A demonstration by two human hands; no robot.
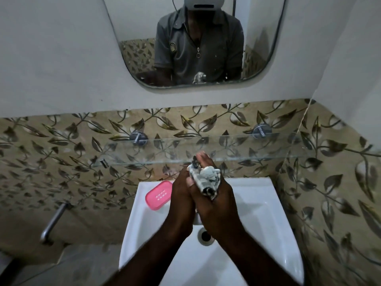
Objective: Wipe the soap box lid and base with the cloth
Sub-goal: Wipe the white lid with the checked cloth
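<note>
A pink soap box (158,195) lies on the back left corner of the white sink (268,203), its slotted face up. Whether this is the lid, the base, or both together I cannot tell. Over the middle of the basin my two hands are pressed together around a bunched white and grey cloth (208,179). My right hand (214,201) grips the cloth, which bulges out above its fingers. My left hand (182,195) presses against the right hand and the cloth from the left side. Neither hand touches the soap box.
A glass shelf (247,147) on two metal brackets runs along the leaf-patterned tiles just above the sink. A mirror (198,44) hangs higher up. A metal pipe (54,221) sticks out of the wall at left. The drain (205,236) sits in the basin under my wrists.
</note>
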